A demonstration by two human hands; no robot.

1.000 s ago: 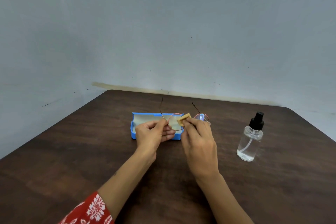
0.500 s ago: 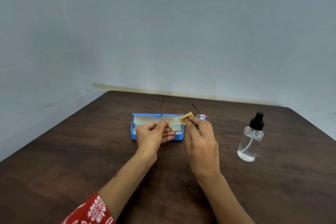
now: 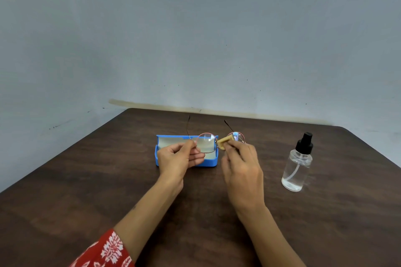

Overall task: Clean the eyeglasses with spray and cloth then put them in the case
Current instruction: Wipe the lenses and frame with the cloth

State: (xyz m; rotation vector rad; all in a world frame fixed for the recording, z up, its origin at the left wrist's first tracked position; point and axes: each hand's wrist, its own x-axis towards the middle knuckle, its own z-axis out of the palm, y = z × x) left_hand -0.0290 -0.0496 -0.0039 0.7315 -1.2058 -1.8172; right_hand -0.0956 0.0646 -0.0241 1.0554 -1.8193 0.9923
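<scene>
1. Case (image 3: 208, 161) first, farthest left of what matters: we see it lying open on the desk (image 3: 86, 191), its long axis running left to right, pale lining up, directly under and behind our left hand.
2. Our left hand (image 3: 178, 159) has its grip closed on the eyeglasses (image 3: 206, 143), pinching the frame at the left hinge. The glasses hang just above the case, lenses side by side along the same left-to-right line as the case, both temples pointing away from us toward the wall.
3. Our right hand (image 3: 242, 166) has its grip closed on the cloth (image 3: 224, 142), a small tan fold pressed at the bridge and the inner edge of the right lens. We judge the wiping is under way and the right lens is the one being worked.
4. The spray bottle (image 3: 298, 163) stands upright well to the right, apart from both hands, near the right edge of the desk.
5. For the coming stow, we judge the left hand is the nearer one: the case sits right below its hold, already parallel to the frame. The temples are not yet folded, so they need closing before the glasses go down.
6. Open room lies in front of the case and between the right hand and the bottle, enough to set the cloth down.
</scene>
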